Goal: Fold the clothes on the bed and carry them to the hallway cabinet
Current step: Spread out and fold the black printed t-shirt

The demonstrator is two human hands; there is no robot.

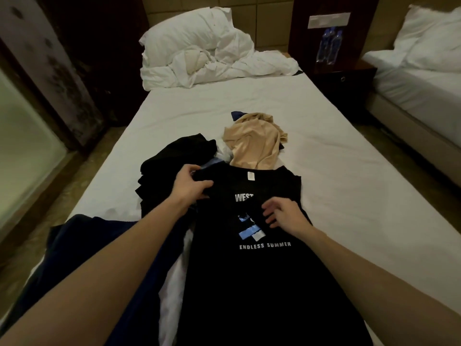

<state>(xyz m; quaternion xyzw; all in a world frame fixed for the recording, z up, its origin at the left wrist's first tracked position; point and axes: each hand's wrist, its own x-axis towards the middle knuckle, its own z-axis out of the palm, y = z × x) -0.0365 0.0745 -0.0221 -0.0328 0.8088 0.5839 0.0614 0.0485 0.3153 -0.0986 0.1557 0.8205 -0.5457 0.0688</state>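
On the bed (324,136), head view: a black T-shirt (262,283) printed "ENDLESS SUMMER" lies flat at centre. Left hand (189,183), arm outstretched, pinches the shirt's shoulder at 10 o'clock; right hand (284,216) rests on the print, fingers loosely curled, gripping nothing. A soft, crumpled beige garment (254,146) lies at 12 o'clock, dark clothes (174,156) at 11, a rumpled white pillow (197,36) beyond.

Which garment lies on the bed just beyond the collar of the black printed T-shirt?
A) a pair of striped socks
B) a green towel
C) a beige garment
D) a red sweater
C: a crumpled beige garment lies on the white sheet directly past the collar of the black T-shirt, which the left hand grips at the shoulder.
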